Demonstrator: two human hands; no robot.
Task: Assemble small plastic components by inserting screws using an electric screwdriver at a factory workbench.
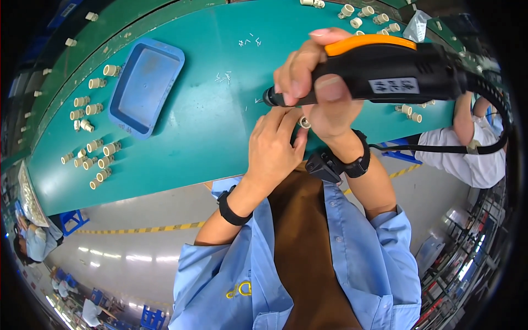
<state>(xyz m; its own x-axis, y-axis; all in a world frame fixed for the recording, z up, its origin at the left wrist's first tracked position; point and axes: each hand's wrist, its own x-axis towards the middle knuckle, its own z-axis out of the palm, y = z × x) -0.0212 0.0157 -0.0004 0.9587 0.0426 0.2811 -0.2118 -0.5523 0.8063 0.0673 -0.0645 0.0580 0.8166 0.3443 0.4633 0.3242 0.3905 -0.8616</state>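
Observation:
My right hand point(324, 88) wraps round a black electric screwdriver point(396, 71) with an orange lever along its top. The tool lies nearly level, its tip pointing left, just above the fingertips of my left hand. With thumb and fingers together, my left hand point(273, 146) grips a small cream cylindrical fitting point(304, 122); only its round open end shows. Both hands are over the near part of the green table point(203, 132). Small loose screws point(223, 77) lie beyond my left hand, with another little group of screws point(250, 41) farther off.
A blue plastic tray point(116, 110) sits at the left, with several cream fittings point(94, 108) beside it. More fittings point(380, 19) stand at the far right, near a clear plastic bag point(418, 25). The screwdriver's black cable point(440, 148) loops at right, near a seated person point(462, 154).

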